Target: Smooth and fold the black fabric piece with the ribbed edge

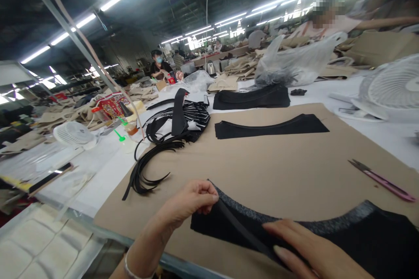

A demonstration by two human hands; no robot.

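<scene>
Nearest us, our left hand [193, 202] had its fingers [209, 198] curled and pinching the left corner of the black panel [376, 235], right where a narrow black strip [238, 231] ran along its curved edge. Our right hand [314, 248] lay on the panel with its fingers straight and pressed together, pinning it flat. The panel rested at the near edge of the cardboard [268, 161] that covered the desk [108, 170].

We judged the panel light, soft and limp. It would sag if lifted by one point, so the corner and the edge looked like the places to pinch, with a flat palm to stop it creeping. The strip seemed thin, floppy and likely to slip off line.

To the right lay pink snips [381, 179], well apart from the panel. To the left lay a tangle of loose strips [147, 170]. Farther on, a curved black piece [271, 127] lay on the cardboard, and beyond it was a black stack [252, 97].
</scene>
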